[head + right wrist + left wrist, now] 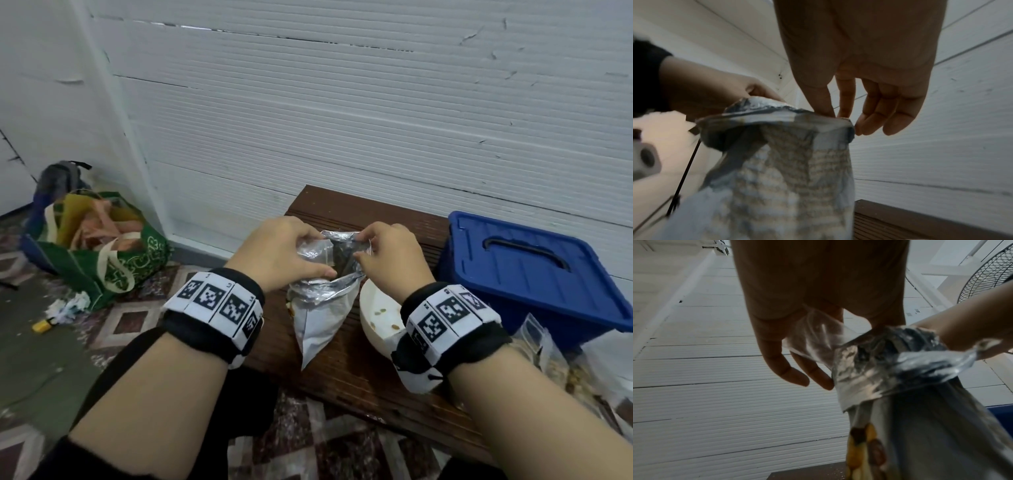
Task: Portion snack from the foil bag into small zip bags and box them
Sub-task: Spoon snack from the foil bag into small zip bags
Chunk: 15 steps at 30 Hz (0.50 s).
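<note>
Both hands hold the foil bag (322,308) mouth: left fingers (310,240) and right fingers (368,236) clamped on opposite rims. Spread evenly, keeping the mouth upward.

a lived-in home corner, not a workplace: patterned floor tiles (137,318) in the lower left, a full green shopping bag (113,260) by the white ribbed wall (342,120), a low wooden counter (359,373), a fan (986,275) in the left wrist view's upper right.

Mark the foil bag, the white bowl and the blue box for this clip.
foil bag (320,329): head view, plain lower body.
white bowl (371,317): head view, inner wall.
blue box (534,270): head view, lid top.
</note>
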Available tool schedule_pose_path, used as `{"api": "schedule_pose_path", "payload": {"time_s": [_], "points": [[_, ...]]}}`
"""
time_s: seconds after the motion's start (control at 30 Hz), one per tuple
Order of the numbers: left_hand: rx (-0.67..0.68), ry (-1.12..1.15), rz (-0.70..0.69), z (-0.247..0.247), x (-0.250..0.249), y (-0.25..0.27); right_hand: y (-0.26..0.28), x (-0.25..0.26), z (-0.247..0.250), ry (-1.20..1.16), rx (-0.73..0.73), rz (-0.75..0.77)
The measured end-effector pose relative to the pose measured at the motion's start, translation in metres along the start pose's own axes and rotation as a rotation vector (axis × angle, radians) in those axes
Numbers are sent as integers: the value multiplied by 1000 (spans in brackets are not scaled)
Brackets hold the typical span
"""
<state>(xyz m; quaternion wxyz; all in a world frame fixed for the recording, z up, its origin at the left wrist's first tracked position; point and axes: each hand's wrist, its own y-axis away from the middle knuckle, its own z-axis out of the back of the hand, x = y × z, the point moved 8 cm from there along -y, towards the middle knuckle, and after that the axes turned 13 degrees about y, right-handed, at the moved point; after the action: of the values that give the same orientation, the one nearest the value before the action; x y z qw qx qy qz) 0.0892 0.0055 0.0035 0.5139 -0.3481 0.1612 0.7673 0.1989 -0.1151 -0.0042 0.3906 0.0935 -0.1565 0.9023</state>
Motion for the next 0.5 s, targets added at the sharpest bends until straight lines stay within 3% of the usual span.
{"api": "schedule_pose_path", "payload": {"time_s": [0.23,0.5], "points": [[-2,71,-50,-6,-3,-3,1,-15,0,-191,87,-114],[-56,174,-167,-13,-14,-11,4,-38,10,-279,20,-238]]}}
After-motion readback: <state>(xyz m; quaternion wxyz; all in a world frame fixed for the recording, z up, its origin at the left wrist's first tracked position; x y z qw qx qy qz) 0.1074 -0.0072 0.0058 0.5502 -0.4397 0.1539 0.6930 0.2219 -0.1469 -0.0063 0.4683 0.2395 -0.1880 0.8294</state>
